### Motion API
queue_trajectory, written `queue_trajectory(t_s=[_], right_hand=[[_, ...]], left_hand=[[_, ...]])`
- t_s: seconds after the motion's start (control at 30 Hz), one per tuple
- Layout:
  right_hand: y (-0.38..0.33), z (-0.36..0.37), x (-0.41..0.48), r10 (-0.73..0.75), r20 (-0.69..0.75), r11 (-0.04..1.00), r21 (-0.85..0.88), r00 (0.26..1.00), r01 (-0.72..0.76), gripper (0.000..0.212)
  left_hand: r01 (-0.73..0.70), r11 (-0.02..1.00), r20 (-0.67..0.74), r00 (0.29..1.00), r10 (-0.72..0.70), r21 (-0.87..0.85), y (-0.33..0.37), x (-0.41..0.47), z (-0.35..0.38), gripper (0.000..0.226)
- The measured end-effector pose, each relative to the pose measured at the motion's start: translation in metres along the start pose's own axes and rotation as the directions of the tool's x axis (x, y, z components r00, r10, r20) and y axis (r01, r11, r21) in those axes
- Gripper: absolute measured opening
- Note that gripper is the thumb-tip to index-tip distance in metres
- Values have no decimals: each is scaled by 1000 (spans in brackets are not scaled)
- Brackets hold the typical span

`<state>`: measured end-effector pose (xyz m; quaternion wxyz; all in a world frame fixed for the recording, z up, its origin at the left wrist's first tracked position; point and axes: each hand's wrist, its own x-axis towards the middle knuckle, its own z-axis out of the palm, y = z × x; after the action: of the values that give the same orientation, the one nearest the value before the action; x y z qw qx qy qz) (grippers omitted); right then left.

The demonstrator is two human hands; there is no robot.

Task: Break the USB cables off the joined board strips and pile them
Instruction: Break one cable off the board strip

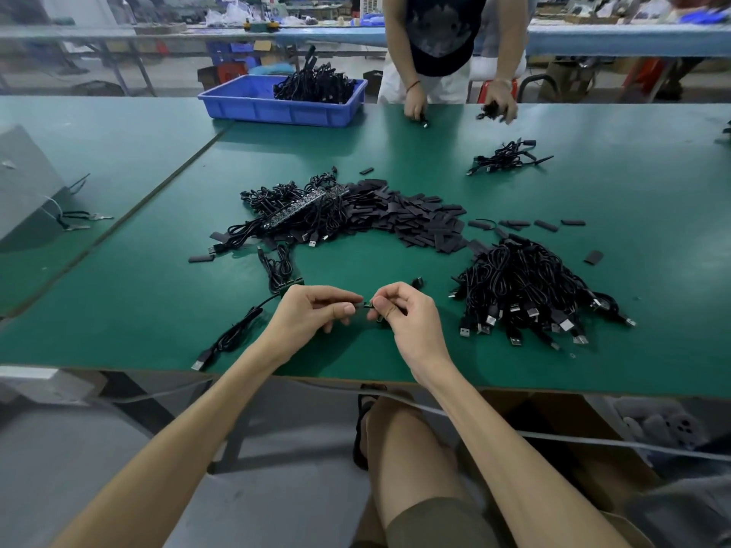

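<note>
Head view: I see the two hands meeting over the near part of the green table. The left hand and right hand each pinch one end of a small dark board piece between thumb and forefinger, with the other fingers curled under. The piece is held just above the tabletop, and from my station I cannot tell whether it has parted.

A black cable runs from under the left hand toward the near-left edge, where its USB plug lies. Just beyond the left hand lies a short strip section with looped cables attached. Near the right hand, to its right, is a pile of loose cables, plugs fanned toward me.

Farther back at centre, a heap of joined board strips with their cables touches a spread of flat black pieces. A smaller cable bundle lies far right. At the far edge stands a blue bin holding cables, beside a second person whose hands are at the table edge.
</note>
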<state>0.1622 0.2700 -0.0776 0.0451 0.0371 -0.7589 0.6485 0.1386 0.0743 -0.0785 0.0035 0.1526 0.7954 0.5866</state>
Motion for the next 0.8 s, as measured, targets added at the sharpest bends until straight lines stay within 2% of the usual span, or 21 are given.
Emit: queue_trajectory(t_s=[0.2, 0.5, 0.8], right_hand=[[-2, 0, 1, 0, 12, 1000, -29, 1000, 0, 12], [-3, -1, 0, -14, 15, 999, -37, 1000, 14, 9], [-5, 1, 0, 4, 50, 999, -34, 999, -3, 10]], left_hand=[[-11, 1000, -36, 999, 10, -9, 2, -1, 1, 12], [-12, 998, 22, 1000, 13, -57, 1, 0, -1, 15], [10, 996, 16, 1000, -8, -89, 0, 1, 0, 14]])
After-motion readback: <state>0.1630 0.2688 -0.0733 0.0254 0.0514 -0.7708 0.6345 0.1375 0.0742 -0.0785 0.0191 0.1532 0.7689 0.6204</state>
